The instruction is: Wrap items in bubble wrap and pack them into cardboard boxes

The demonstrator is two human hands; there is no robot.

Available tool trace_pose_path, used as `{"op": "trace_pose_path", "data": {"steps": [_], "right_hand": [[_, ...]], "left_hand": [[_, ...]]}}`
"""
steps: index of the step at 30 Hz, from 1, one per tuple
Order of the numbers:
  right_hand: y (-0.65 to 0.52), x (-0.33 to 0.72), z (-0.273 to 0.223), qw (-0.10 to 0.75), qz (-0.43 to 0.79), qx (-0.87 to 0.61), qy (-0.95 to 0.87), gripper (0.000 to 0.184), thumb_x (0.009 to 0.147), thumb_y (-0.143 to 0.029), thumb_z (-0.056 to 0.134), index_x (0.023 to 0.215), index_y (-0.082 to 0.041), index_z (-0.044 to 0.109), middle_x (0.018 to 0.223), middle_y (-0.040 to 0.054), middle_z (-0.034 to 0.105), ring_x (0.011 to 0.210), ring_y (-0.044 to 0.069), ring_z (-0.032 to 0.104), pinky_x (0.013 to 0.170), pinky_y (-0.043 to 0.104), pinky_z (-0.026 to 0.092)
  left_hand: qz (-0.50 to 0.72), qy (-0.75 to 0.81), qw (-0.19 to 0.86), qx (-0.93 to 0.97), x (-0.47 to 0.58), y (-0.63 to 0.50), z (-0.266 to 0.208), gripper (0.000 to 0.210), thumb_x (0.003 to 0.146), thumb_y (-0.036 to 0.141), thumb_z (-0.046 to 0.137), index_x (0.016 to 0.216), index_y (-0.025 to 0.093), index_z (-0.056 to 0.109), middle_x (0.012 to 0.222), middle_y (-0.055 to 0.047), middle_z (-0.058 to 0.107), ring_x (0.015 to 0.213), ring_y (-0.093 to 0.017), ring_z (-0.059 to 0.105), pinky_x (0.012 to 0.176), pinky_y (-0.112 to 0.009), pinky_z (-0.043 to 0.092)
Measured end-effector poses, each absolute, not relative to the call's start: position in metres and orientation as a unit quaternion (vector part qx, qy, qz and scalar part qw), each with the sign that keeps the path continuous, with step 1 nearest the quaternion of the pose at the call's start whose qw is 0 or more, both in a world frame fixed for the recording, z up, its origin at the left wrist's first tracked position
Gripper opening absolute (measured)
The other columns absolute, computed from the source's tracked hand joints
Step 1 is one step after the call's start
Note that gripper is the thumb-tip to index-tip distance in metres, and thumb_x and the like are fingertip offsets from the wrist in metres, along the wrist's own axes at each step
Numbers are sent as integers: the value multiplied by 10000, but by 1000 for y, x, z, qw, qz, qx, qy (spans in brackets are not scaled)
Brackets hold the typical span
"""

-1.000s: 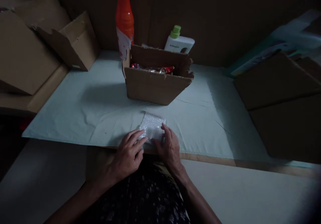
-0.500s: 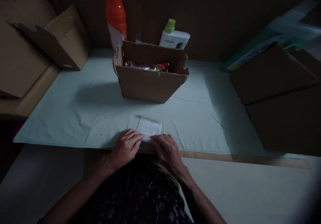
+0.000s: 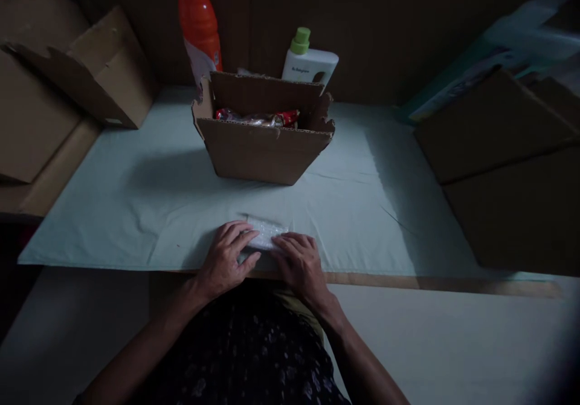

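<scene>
A small folded piece of clear bubble wrap (image 3: 266, 230) lies near the front edge of the cloth-covered table. My left hand (image 3: 229, 260) has its fingertips laid on the left end of the wrap, the thumb spread away below them. At the other end, my right hand (image 3: 302, 265) curls its fingers over the wrap, with the thumb tucked low at the near side. What lies inside the wrap, if anything, I cannot make out. Beyond both hands stands an open cardboard box (image 3: 258, 154) with shiny red and clear packets (image 3: 263, 119) in it.
Behind the box stand an orange bottle (image 3: 199, 21) and a white bottle with a green cap (image 3: 308, 63). Cardboard boxes (image 3: 120, 69) are at the left. Another large carton (image 3: 502, 175) and a teal bottle (image 3: 462, 78) stand at the right. Pale green cloth (image 3: 353, 223) covers the table.
The bubble wrap's near side has been folded away from me, so it looks narrower. My left thumb has come away from it, and my right fingers have moved onto its top.
</scene>
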State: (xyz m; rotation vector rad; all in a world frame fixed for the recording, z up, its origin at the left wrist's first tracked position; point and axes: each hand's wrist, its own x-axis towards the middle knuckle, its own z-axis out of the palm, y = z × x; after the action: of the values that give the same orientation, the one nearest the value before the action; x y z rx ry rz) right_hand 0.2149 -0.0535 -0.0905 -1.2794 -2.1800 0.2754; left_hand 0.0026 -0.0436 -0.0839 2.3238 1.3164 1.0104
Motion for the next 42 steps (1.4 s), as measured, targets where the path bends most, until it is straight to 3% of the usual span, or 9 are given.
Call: {"op": "trace_pose_path", "data": {"steps": [3, 9, 14, 20, 23, 28, 31, 36, 42], "right_hand": [[-55, 216, -86, 290, 131, -478, -819, 192, 959, -230, 598, 1137, -201, 667, 995, 76, 751, 967, 230, 641, 830, 383, 467], [-55, 213, -82, 256, 47, -500, -826, 383, 897, -257, 675, 1273, -202, 619, 1239, 130, 661, 1099, 287, 565, 878, 426, 445], [-42, 209, -90, 232, 66, -498, -833, 295, 915, -230, 655, 1209, -233, 669, 1180, 88, 703, 1098, 271, 571, 926, 435, 418], [-34, 206, -88, 303, 114, -512, -796, 200, 968, -270, 596, 1127, -220, 707, 935, 63, 752, 927, 231, 630, 849, 395, 446], [-41, 200, -78, 326, 156, -485, -797, 182, 971, -275, 595, 1105, -211, 699, 931, 57, 750, 911, 223, 638, 837, 398, 457], [-53, 200, -71, 335, 213, -482, -781, 176, 944, -348, 625, 1048, -234, 711, 1220, 102, 685, 1099, 265, 622, 899, 443, 497], [-56, 209, -73, 352, 284, -488, -746, 363, 941, -405, 619, 1262, -234, 630, 1320, 129, 643, 1189, 274, 617, 970, 457, 521], [-52, 214, -65, 282, 467, -473, -692, 400, 955, -457, 590, 1249, -192, 646, 1090, 84, 745, 939, 216, 704, 806, 323, 564], [-44, 220, -59, 293, 479, -487, -669, 339, 928, -489, 596, 1002, -180, 716, 839, 27, 727, 734, 169, 652, 647, 248, 508]], "left_hand": [[343, 465, 177, 797, -2, -51, -82, 313, 911, 155, 584, 1221, 166, 632, 1074, -87, 717, 1075, -232, 622, 952, -407, 546], [313, 520, 129, 784, 1, -37, -90, 243, 934, 215, 584, 1159, 176, 664, 999, -83, 730, 960, -241, 642, 879, -420, 553], [360, 562, 125, 734, 1, -37, -91, 254, 930, 276, 610, 1164, 191, 661, 1047, -85, 707, 987, -235, 660, 903, -400, 556], [413, 622, 384, 544, -3, -67, -77, 388, 909, 328, 601, 1252, 148, 615, 998, -86, 715, 856, -180, 687, 778, -322, 586], [437, 561, 545, 444, 3, -73, -72, 503, 882, 367, 644, 1326, 144, 564, 1133, -113, 726, 1003, -206, 701, 901, -342, 569], [485, 492, 629, 357, 14, -68, -73, 497, 817, 362, 740, 1250, 158, 606, 1115, -78, 732, 1011, -199, 676, 929, -313, 529], [474, 483, 652, 342, 14, -67, -75, 399, 821, 348, 752, 1160, 166, 643, 1014, -45, 728, 909, -167, 657, 852, -269, 521], [474, 485, 651, 341, 15, -70, -82, 347, 820, 352, 758, 1105, 185, 652, 931, -9, 697, 841, -145, 618, 788, -240, 509], [446, 490, 589, 462, 5, -62, -73, 358, 892, 364, 651, 1204, 194, 608, 1055, -71, 701, 945, -204, 664, 848, -315, 547]]}}
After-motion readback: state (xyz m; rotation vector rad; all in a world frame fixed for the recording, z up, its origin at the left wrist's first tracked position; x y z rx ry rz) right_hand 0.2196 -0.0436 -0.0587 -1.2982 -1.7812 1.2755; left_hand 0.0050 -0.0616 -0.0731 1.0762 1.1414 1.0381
